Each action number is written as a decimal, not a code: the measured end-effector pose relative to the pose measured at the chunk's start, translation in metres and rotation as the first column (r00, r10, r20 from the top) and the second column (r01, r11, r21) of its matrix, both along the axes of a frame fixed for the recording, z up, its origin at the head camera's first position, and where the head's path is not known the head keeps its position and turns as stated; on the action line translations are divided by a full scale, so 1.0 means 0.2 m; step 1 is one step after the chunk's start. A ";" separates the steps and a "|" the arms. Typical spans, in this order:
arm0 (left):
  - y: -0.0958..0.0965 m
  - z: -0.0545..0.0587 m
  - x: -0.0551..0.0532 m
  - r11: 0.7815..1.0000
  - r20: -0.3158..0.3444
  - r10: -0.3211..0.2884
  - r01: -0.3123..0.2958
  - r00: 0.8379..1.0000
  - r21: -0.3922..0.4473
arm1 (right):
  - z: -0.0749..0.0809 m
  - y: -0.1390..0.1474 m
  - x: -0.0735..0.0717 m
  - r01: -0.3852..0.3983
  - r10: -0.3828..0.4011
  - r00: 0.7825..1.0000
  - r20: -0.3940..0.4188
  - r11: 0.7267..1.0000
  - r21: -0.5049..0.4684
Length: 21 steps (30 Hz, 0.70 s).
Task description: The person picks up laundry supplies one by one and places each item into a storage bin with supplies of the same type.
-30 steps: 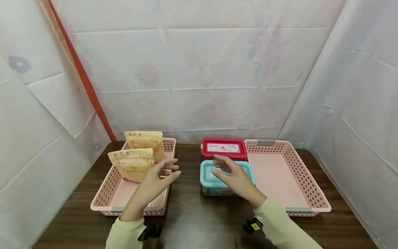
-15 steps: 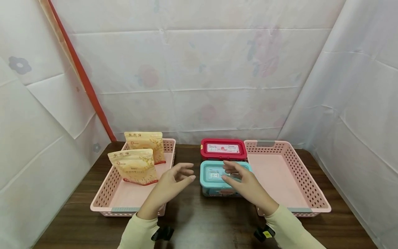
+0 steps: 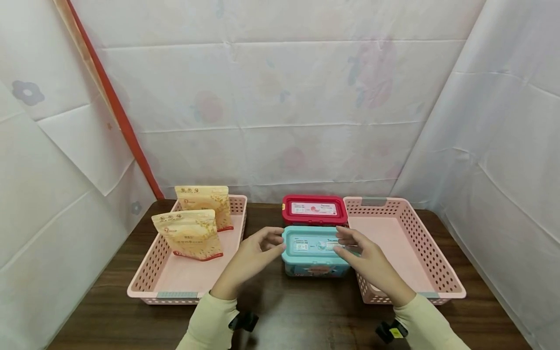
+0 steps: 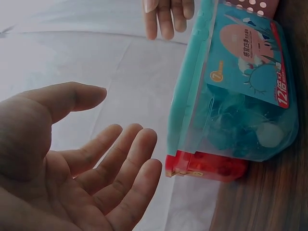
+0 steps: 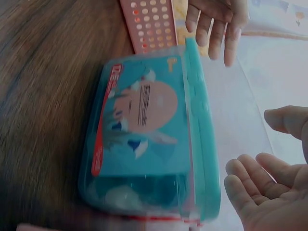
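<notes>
While both hands stay unclenched, the left hand [image 3: 251, 257] and right hand [image 3: 369, 260] flank the teal lidded box [image 3: 312, 250], holding nothing, the red-lidded box [image 3: 314, 209] just beyond.

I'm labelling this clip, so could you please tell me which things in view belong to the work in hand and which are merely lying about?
In hand:
- teal box, between both hands
- left hand, open beside it
- right hand, open beside it

Lying about:
- red box, behind the teal one
- right basket
- left basket
- two pouches standing in it
</notes>
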<state>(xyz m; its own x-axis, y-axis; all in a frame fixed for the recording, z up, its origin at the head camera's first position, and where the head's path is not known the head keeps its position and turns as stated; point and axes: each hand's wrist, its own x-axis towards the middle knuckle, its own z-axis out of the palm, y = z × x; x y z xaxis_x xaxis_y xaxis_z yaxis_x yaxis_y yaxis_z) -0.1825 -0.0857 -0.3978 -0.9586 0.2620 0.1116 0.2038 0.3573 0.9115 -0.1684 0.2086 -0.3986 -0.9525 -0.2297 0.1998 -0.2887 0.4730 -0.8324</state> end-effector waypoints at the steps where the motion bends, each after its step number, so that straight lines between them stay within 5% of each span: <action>1: 0.00 0.00 -0.01 1.000 0.002 0.002 -0.002 1.000 0.001 | 0.00 0.01 0.00 0.007 -0.007 1.000 -0.004 1.000 0.006; 13: 0.04 -0.03 -0.06 1.000 -0.002 -0.002 0.002 1.000 0.002 | 0.00 0.14 -0.02 0.079 -0.076 0.996 -0.048 0.994 0.071; 21: 0.06 -0.06 -0.10 0.998 0.030 0.066 -0.066 0.997 0.005 | 0.00 0.19 -0.04 0.099 -0.097 0.995 -0.019 0.984 0.147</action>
<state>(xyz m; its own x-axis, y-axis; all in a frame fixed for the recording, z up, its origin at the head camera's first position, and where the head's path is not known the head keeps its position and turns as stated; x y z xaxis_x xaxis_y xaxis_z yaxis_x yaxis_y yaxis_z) -0.2019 -0.0740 -0.4089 -0.9766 0.1976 0.0844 0.1530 0.3632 0.9191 -0.1768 0.2475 -0.3992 -0.9696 -0.1635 0.1821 -0.2445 0.6168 -0.7482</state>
